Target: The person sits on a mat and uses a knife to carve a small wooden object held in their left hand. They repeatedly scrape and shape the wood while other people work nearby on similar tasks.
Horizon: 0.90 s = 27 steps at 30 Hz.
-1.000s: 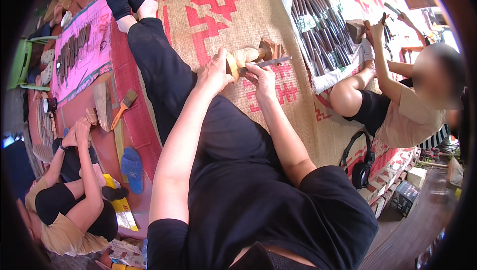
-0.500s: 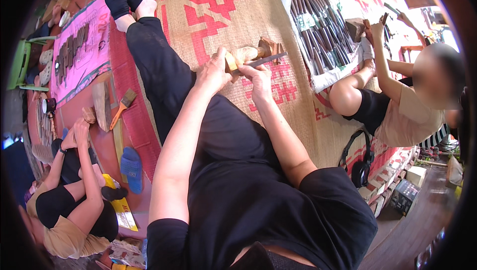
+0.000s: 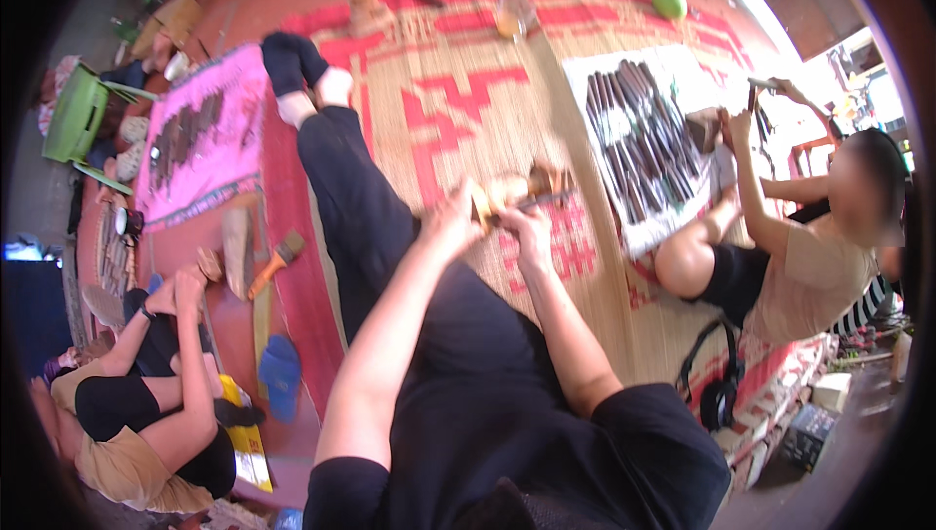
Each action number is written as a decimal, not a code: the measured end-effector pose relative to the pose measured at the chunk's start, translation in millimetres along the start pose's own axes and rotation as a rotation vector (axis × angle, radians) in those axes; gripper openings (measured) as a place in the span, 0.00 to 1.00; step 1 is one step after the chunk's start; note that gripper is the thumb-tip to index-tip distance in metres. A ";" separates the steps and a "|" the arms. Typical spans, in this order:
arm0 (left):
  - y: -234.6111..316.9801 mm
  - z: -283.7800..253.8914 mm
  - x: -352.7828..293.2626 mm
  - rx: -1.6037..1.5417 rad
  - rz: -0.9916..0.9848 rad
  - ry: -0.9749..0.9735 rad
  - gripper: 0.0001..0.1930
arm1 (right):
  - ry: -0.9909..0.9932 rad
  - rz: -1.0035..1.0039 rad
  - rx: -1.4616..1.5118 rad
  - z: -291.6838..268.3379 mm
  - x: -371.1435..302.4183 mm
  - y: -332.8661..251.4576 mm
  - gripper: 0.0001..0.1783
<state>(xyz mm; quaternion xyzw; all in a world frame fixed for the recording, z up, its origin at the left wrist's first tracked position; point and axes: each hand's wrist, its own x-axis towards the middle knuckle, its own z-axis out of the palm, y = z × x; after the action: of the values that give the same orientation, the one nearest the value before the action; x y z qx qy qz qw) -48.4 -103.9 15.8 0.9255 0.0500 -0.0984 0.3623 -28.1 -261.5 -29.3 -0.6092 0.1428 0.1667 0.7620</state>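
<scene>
My left hand (image 3: 455,223) is closed round the near end of a carved wooden piece (image 3: 502,187), pale yellowish with a browner far end, held above the woven mat (image 3: 487,120). My right hand (image 3: 531,237) pinches a carving tool with a narrow grey blade (image 3: 548,200), which lies across the wood's near side and points to the right. The tool's handle is hidden by my hands, and motion blurs the details. My outstretched leg (image 3: 356,179) is to the left of the wooden piece.
Several dark-handled carving tools (image 3: 643,140) lie on white cloth at right, beside a seated person (image 3: 799,276). More tools (image 3: 185,140) lie on pink cloth at left. A brush (image 3: 281,262), wood block (image 3: 237,252), blue slipper (image 3: 281,374) and another person (image 3: 136,432) are nearby.
The view has tilted up, so the scene sits lower and a green round thing shows at the far edge. Both hands keep their hold on the wooden piece and the tool.
</scene>
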 end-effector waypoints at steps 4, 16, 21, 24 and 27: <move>-0.3 -1.8 -0.2 0.003 -0.011 -0.010 0.35 | 0.105 0.025 0.072 -1.0 8.8 1.3 0.06; -0.7 1.2 0.4 0.103 -0.037 -0.020 0.36 | 0.071 0.011 0.116 -1.3 6.4 1.0 0.07; 7.1 -6.3 -2.3 0.065 -0.079 -0.061 0.37 | 0.002 -0.058 0.074 2.0 6.1 6.3 0.07; 10.3 -9.7 -5.4 0.078 -0.098 -0.067 0.37 | 0.060 0.005 0.058 -1.5 6.6 0.0 0.06; 5.4 -4.3 -3.2 0.084 -0.081 -0.048 0.36 | 0.074 -0.020 0.142 4.5 1.1 -3.7 0.06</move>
<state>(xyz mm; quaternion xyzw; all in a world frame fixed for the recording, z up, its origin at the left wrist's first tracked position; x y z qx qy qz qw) -50.1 -105.0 23.2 0.9344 0.0747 -0.1374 0.3200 -25.5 -257.8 -25.5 -0.5610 0.1763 0.1258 0.7990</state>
